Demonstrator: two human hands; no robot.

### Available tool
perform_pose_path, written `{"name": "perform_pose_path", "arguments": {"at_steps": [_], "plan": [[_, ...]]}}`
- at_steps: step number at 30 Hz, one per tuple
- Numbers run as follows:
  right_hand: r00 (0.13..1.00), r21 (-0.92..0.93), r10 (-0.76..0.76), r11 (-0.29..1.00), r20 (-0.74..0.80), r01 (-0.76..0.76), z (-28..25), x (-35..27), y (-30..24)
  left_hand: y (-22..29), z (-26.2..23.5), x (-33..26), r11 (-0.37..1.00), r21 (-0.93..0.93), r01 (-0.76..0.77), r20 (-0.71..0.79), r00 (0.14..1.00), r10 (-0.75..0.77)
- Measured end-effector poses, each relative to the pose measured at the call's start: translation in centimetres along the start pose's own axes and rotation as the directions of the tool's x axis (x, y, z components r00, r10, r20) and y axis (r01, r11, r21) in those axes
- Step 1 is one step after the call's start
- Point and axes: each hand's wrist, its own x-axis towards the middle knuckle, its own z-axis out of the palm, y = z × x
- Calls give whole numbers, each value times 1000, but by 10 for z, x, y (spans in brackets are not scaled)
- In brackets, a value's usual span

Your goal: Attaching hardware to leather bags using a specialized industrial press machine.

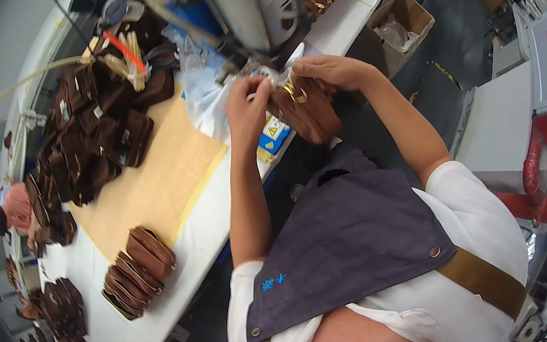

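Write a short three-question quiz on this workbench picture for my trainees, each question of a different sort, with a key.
1. True or false: both hands are on the brown leather pouch in front of the machine.
2. Multiple choice: the row of stacked brown pieces nearest the person lies on A) the tan mat, B) the white table, C) the cardboard box.
3. Fill in: the large loose heap of dark brown pieces sits on the person's ____ side.

Key
1. True: the left hand and the right hand both grip the pouch by its gold-coloured fitting.
2. B: the white table, beside the tan mat.
3. left
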Motion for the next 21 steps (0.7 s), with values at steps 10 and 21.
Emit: {"name": "perform_pose_path", "arguments": {"at_steps": [10, 21], "plan": [[797, -347, 143, 845, -587, -407, -143, -94, -7, -23, 56, -63, 869, 400, 292, 520, 709, -478], [689, -718, -378, 628, -618, -299, -456, -40, 17, -52, 164, 129, 906, 399, 143, -303, 953, -17]]}}
